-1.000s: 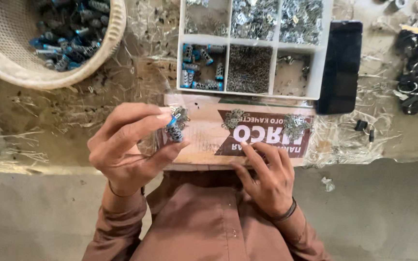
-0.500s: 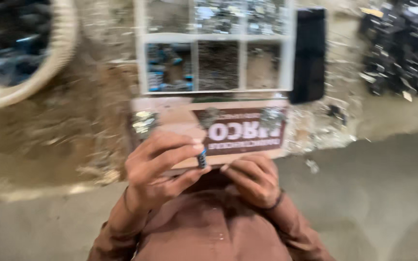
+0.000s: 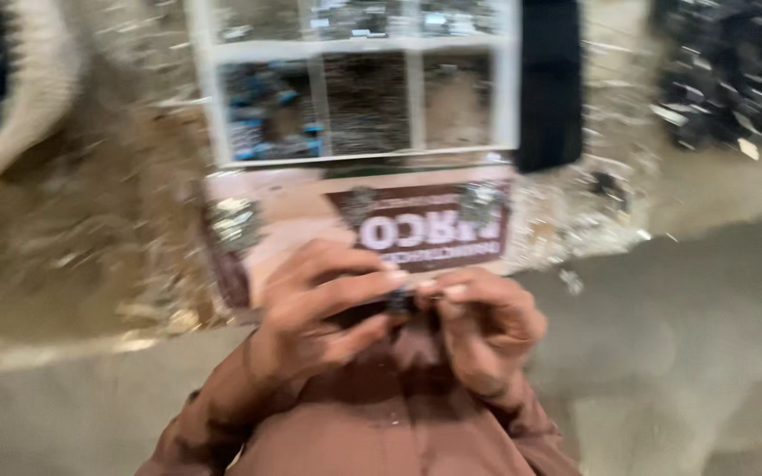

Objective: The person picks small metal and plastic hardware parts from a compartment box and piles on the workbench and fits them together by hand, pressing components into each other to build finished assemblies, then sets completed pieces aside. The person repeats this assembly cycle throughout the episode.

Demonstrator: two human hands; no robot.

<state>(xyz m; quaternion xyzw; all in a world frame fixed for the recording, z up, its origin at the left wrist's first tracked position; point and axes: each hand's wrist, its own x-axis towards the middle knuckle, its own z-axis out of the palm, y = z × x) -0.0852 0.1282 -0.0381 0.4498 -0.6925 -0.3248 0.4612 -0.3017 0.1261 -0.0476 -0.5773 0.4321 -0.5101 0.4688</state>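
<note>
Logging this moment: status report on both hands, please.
Left hand and right hand together, pinching one small dark part. Over the cardboard piece. Picture blurred. Nothing in the way.

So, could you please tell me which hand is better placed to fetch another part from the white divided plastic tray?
Probably the left hand: its fingertips lie nearer the white divided plastic tray, below its blue-filled compartment. The right hand sits lower, and both pinch the small dark part.

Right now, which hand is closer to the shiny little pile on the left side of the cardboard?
Left. The left hand is just below and right of the shiny pile. The right hand is farther right.
</note>
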